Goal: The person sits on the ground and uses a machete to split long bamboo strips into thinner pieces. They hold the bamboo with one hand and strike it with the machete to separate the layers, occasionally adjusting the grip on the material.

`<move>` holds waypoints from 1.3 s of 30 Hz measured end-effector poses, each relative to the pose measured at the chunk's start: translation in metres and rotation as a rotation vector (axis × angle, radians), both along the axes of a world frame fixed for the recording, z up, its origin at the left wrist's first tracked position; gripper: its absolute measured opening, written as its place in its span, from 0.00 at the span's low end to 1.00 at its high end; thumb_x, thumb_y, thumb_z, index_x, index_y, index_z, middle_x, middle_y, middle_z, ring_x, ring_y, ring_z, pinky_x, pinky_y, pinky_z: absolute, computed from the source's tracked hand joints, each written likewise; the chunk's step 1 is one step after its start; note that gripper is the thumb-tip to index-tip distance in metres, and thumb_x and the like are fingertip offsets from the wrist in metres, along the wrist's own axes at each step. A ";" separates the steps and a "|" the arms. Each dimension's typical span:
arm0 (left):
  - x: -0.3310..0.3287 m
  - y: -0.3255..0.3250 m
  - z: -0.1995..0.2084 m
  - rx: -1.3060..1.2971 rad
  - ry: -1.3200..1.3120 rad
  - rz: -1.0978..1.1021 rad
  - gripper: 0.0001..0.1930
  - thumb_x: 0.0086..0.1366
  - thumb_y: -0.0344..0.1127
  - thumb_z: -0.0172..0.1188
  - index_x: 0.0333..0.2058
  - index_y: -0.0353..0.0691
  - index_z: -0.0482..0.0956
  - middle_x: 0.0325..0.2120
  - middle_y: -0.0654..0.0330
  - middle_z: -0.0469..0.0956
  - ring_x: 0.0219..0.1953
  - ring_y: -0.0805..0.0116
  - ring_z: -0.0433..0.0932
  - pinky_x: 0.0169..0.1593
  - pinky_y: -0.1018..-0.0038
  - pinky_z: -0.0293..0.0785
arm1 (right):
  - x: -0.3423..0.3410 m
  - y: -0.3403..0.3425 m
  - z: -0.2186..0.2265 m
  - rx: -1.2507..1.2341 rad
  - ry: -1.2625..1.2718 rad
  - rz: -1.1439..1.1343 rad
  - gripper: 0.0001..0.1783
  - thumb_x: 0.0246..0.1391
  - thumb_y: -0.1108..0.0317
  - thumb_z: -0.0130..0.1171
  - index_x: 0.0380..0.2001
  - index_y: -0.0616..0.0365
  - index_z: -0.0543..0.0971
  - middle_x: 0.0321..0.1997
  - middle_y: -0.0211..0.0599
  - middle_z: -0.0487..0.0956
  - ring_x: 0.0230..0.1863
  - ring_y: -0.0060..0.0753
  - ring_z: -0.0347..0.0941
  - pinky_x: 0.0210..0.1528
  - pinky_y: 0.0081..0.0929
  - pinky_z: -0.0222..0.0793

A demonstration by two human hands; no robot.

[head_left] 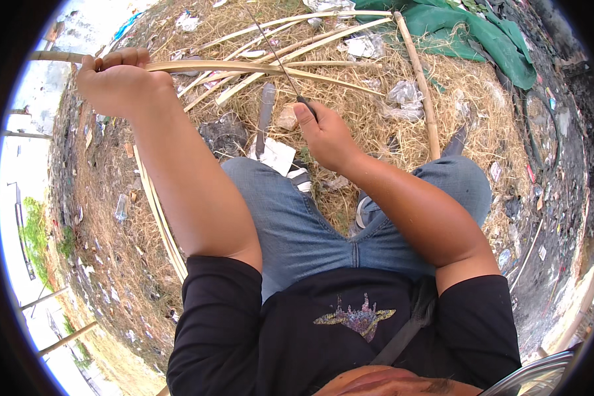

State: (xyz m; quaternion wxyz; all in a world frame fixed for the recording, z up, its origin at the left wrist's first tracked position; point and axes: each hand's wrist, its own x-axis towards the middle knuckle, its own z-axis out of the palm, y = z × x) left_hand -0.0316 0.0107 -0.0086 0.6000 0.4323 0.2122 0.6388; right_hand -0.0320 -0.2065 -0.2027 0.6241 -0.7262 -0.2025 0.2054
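My left hand (122, 80), at the upper left, is closed around a long split bamboo strip (211, 66). One end of the strip runs out past the left side of the hand, and the other reaches right across the straw. In my right hand (327, 135), above my knees, is the dark handle of a knife (301, 101). Its long, thin blade points up and to the left, crossing the bamboo strip in the picture; whether it touches the strip I cannot tell. More pale bamboo strips (323, 45) lie beyond, fanned out over the ground.
A bamboo pole (419, 86) lies on the right, beside a clear plastic bag (404, 100). Green sheeting (465, 36) is bunched at the far right. Before my knees lie a grey flat piece (265, 119) and white paper (275, 156). Dry straw (350, 82) and litter cover the ground.
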 end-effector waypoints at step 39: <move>0.000 0.016 -0.004 -0.008 -0.022 -0.043 0.12 0.71 0.40 0.42 0.28 0.44 0.59 0.19 0.68 0.60 0.19 0.73 0.59 0.27 0.69 0.64 | 0.038 -0.021 0.009 -0.089 0.354 0.141 0.29 0.71 0.36 0.46 0.30 0.52 0.69 0.19 0.22 0.64 0.15 0.16 0.56 0.16 0.21 0.53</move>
